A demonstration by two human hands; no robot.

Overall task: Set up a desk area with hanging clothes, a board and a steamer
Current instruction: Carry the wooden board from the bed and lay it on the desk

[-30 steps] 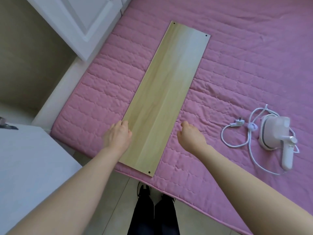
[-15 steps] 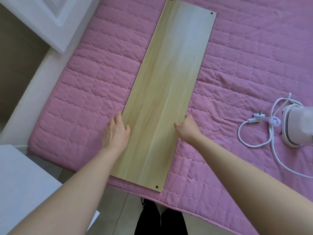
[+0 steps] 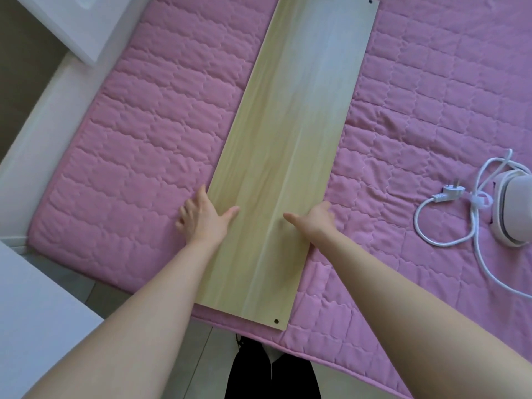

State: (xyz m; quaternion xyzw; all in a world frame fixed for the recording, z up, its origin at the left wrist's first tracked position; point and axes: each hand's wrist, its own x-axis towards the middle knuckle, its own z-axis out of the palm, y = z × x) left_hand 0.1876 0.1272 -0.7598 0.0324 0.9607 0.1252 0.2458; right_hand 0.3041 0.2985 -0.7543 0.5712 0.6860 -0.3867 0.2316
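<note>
Board (image 3: 290,156) flat on pink quilt (image 3: 149,145), left hand (image 3: 203,220) and right hand (image 3: 313,221) each grasping an edge, steamer (image 3: 509,208) apart.

Both arms were bare right up to the frame's edge, no sleeves, no watch, no rings on the left hand (image 3: 203,218) or the right hand (image 3: 315,223). Down below, black trousers (image 3: 272,375) covered the legs, with a glimpse of dark footwear (image 3: 239,339) at the bottom.
</note>
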